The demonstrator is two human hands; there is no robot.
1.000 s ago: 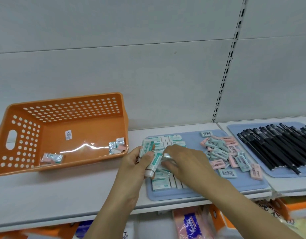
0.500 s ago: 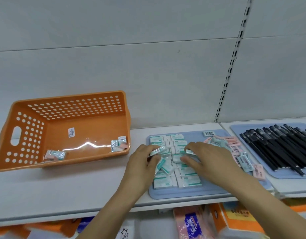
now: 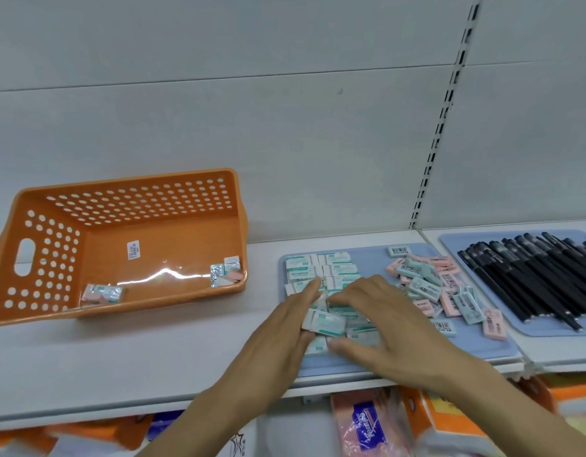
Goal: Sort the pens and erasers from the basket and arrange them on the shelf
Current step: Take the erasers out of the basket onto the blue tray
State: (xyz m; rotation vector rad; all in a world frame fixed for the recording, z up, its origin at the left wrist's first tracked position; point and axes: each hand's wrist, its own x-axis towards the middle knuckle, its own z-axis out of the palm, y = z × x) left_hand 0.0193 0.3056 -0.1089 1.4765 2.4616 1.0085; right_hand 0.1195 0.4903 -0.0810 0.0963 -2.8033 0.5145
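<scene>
On the white shelf (image 3: 120, 357) lies a blue mat (image 3: 367, 362) with neat rows of white-and-green erasers (image 3: 334, 268) at its left. My left hand (image 3: 281, 331) pinches one white-and-green eraser (image 3: 324, 323) at the mat's left edge. My right hand (image 3: 387, 324) lies spread over the rows, with index finger and thumb bracketing them. A loose pile of pink and pale green erasers (image 3: 426, 286) covers the mat's right part. Black pens (image 3: 532, 278) lie side by side on a second blue mat (image 3: 450, 240). The orange basket (image 3: 153, 179) holds wrapped erasers in two small clusters (image 3: 101, 293) (image 3: 227, 273).
The basket stands tilted at the shelf's left, against the white back panel. A slotted upright (image 3: 440, 127) divides the panel above the gap between the two mats. Packaged goods (image 3: 364, 423) fill the level below the shelf's front edge.
Both hands have come down from above the mat onto the rows of white-and-green erasers. The left hand held a small bundle of erasers; now one shows in it.
</scene>
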